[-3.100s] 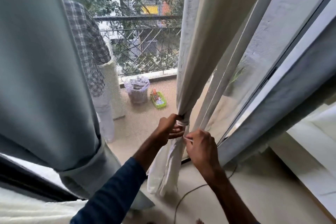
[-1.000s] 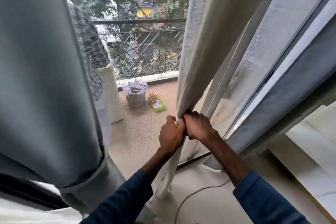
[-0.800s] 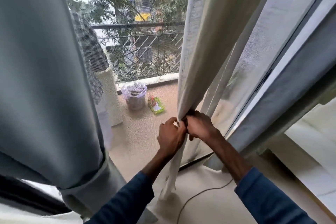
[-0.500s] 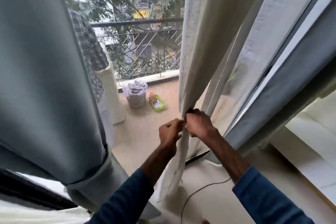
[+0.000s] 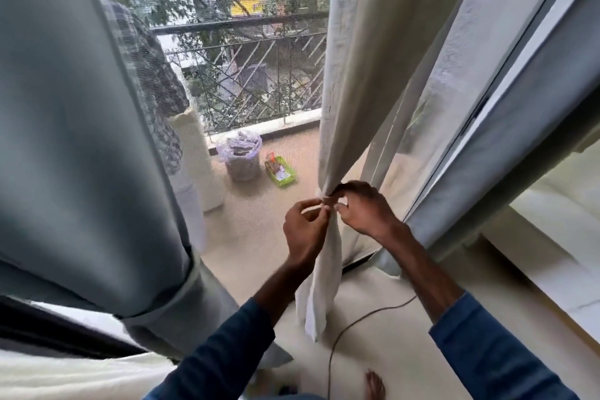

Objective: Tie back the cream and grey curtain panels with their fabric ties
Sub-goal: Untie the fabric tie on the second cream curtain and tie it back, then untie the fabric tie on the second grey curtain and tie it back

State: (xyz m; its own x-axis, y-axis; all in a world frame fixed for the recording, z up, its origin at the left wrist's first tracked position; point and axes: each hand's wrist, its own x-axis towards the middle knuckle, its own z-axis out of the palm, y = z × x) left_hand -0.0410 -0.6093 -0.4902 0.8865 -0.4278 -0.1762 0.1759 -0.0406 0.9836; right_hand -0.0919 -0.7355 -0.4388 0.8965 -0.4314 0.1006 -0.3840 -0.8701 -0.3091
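The cream curtain (image 5: pixel 354 81) is seen hanging in the middle of the open balcony doorway, drawn into a narrow bunch low down, with its loose tail falling to the floor below the bunch. A pale fabric tie (image 5: pixel 322 202) is wrapped round the cream curtain at that gathered point. The tie is pinched by the left hand (image 5: pixel 305 230) between thumb and fingertips, just to the left of the cream curtain. The right hand (image 5: pixel 365 213) is held against the curtain's right side, its fingers curled over the gather and closed on the tie; how much of the tie lies under them cannot be told.

A grey curtain (image 5: pixel 65 140) is bunched well to the left of the cream curtain, with a band round its lower part. A second grey panel (image 5: pixel 526 120) and a sheer panel (image 5: pixel 470 29) are hung to the right of the cream curtain. Beyond the cream curtain and to its left, a lined bin (image 5: pixel 242 157) and a green tray (image 5: pixel 281 171) are set on the balcony floor, in front of a railing (image 5: pixel 246 75). A thin cable (image 5: pixel 352 326) is laid on the floor just right of the curtain's tail, and a bare foot (image 5: pixel 375 383) is seen below it.
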